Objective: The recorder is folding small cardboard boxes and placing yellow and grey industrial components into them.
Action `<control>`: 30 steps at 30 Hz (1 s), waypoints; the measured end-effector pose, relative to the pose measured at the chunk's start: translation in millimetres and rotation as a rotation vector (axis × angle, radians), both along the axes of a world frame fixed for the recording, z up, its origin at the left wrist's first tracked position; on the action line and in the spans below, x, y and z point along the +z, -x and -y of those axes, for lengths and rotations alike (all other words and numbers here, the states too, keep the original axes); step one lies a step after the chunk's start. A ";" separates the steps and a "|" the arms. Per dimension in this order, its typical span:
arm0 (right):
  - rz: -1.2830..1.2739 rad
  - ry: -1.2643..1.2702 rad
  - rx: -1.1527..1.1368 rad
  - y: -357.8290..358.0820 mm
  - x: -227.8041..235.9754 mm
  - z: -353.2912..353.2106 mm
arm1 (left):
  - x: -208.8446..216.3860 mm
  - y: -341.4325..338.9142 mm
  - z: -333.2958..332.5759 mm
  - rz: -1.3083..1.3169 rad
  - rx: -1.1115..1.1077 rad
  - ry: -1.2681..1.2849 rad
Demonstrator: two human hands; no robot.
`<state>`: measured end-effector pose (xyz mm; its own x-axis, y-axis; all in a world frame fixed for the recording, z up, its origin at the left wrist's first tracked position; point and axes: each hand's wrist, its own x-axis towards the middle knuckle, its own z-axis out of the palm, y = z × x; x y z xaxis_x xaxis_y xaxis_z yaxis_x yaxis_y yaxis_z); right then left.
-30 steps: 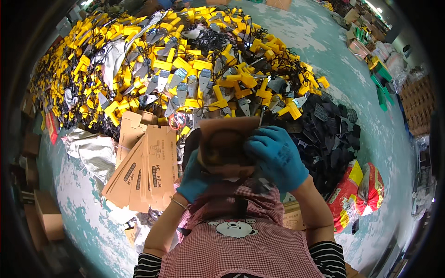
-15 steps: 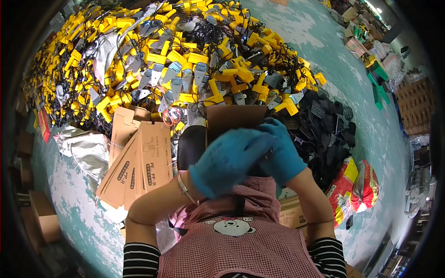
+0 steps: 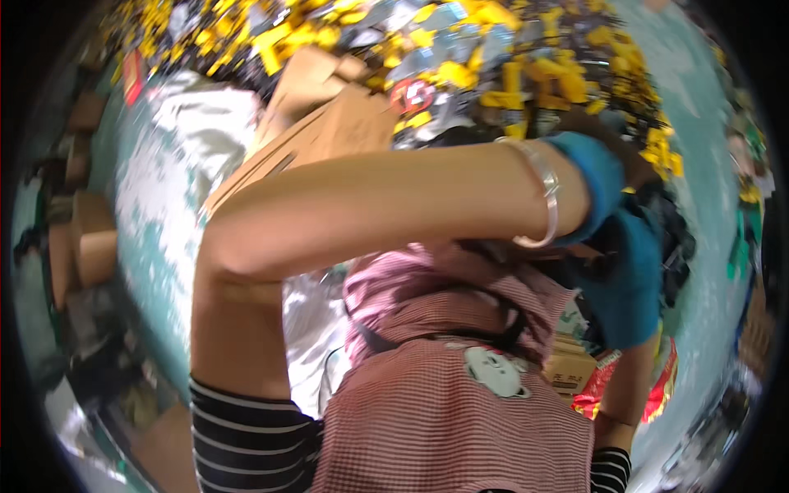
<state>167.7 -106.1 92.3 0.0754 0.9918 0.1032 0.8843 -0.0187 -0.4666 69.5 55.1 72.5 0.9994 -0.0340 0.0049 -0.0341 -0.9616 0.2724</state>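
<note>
My left hand (image 3: 596,177), in a blue glove, reaches across to the right; the forearm hides part of the view and the fingers are out of sight. My right hand (image 3: 629,275), in a matching glove, is just below it, with its fingers smeared by motion. Beside the gloves a dark brown cardboard flap (image 3: 616,138) shows, close to the left hand. Whether either hand grips it I cannot tell. Left of my lap lean several flat brown cartons (image 3: 333,131).
Ahead lies a heap of yellow-handled tools (image 3: 460,49) with black cords. Red-handled scissors (image 3: 412,97) lie near the cartons. A white sack (image 3: 201,123) rests on the left. Black parts (image 3: 678,238) and a red-yellow bag (image 3: 662,378) are at the right. Boxes (image 3: 94,234) stand far left.
The view has swung left and blurred. Both gloved hands now appear farther right in it, and my left forearm has come up across the middle. The brown flap has shifted right with the hands.
</note>
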 end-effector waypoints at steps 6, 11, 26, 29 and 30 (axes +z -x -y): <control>0.262 0.147 0.398 6.2 -11.0 -21.3 | -25.2 82.8 22.1 0.467 0.216 -0.176; 0.278 0.140 0.081 -1.5 -47.0 0.1 | -150.0 233.9 5.8 0.877 0.701 0.317; 0.468 0.329 0.443 -5.1 -2.7 -17.8 | -509.0 312.3 142.5 -0.356 1.093 0.548; 0.452 0.238 0.396 -17.5 2.2 -3.7 | -486.8 380.3 182.7 -0.517 0.980 0.505; 0.472 0.213 0.416 -15.7 5.5 -3.5 | -480.1 375.6 175.3 -0.567 0.968 0.486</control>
